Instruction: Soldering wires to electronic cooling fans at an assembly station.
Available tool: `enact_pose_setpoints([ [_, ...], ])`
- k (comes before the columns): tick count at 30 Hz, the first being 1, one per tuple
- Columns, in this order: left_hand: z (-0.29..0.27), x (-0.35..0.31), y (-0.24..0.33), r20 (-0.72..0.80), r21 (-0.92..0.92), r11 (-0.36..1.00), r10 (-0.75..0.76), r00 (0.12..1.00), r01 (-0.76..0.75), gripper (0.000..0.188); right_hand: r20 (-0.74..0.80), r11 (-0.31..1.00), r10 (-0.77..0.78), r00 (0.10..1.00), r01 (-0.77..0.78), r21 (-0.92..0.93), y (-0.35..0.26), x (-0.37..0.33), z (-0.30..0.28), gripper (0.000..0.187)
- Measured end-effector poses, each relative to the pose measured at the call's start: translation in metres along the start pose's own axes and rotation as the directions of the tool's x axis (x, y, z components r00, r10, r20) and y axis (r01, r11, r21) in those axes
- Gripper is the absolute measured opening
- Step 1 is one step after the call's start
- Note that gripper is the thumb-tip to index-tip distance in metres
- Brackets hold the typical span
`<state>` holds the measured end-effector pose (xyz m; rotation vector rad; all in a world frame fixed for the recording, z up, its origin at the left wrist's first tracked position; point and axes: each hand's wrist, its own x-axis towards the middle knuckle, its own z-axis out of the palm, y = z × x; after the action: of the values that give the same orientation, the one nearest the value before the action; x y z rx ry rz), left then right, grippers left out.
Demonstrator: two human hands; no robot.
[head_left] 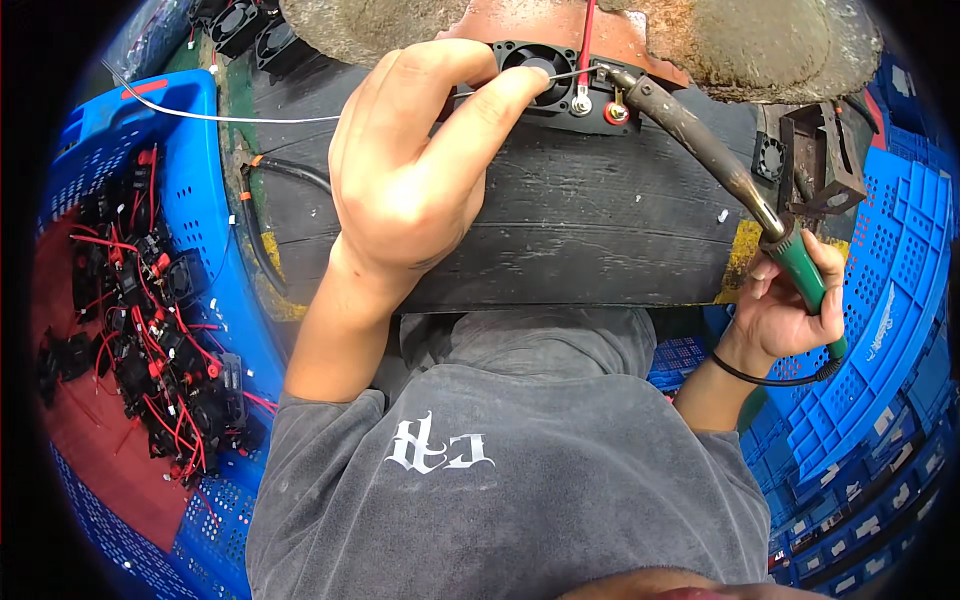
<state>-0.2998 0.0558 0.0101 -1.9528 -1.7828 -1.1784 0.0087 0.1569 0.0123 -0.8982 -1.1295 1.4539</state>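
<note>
A thin silver solder wire point(250, 120) runs in from the left and is pinched between thumb and forefinger of my left hand point(405, 175). Its end reaches a terminal on a small black fan unit point(560, 120) at the far side of the bench. In my right hand point(785, 318) is a soldering iron point(710, 150) with a green handle, and its tip meets that same terminal beside the wire's end. A red cable point(588, 40) is attached to a metal post on the unit. Next to it sits a red-ringed post point(617, 114). My left fingers hide part of the fan.
On the left, a blue crate point(205, 200) holds several black fans with red wires. More fans point(235, 28) stand at the back left. A metal bracket point(825, 165) lies on the bench's right. Blue crates point(870, 300) are stacked at the right. A black cable point(262, 235) hangs at the left edge.
</note>
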Motion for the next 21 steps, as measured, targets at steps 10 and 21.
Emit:
enact_pose_setpoints([
  [10, 0.002, -0.001, -0.003, -0.01, -0.002, 1.0, 0.01, 1.0, -0.01, 0.036, 0.05, 0.999, -0.033, 0.998, 0.034, -0.024, -0.005, 0.004, 0.003, 0.057],
  [21, 0.004, -0.002, -0.003, -0.024, -0.003, 1.0, 0.016, 1.0, -0.016, 0.036, 0.099, 0.997, -0.057, 0.993, 0.061, -0.045, -0.007, 0.011, 0.001, 0.062],
])
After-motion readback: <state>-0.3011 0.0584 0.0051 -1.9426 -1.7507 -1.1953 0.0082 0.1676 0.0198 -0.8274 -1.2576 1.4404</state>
